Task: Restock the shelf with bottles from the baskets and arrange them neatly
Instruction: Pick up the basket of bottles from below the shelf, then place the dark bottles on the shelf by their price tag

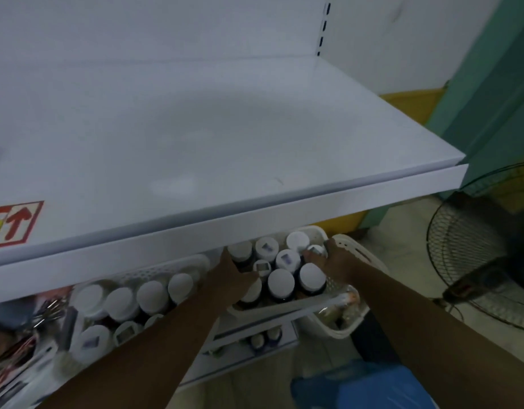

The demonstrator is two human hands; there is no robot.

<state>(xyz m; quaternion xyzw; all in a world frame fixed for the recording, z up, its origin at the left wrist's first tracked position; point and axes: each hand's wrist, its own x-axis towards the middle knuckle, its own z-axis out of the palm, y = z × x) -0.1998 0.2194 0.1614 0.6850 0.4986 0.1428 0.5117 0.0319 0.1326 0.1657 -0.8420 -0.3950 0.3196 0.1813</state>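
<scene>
Bottles with white caps [281, 283] stand packed upright in white baskets below the front lip of the white shelf [196, 137], which is the landmark here. Under the shelf's left end lies a blurred clutter of packets and metal bits [33, 320]; on the shelf top above it sits a red-and-white arrow sticker [17, 224]. Just right of the clutter, a left basket [166, 268] holds a row of capped bottles [151, 295], partly tucked beneath the shelf. The left hand [237, 278] reaches in from below, forearm angled up and to the right, fingers curled down among the bottles at the left edge of the right basket [358, 255]; whether it grips one cannot be told, since the fingertips are hidden. The right basket lies under the shelf's right end and juts out past it. The right hand [333, 259] comes in with the forearm angled up and to the left, fingers closed around the cap of a bottle at the basket's far right [315, 249]. Lower shelving with a few small bottles [265, 339] shows beneath the baskets. Right of the shelf stands a dark floor fan [485, 261] on a pale tiled floor [402, 231], against a green wall [497, 98] with a yellow skirting band.
</scene>
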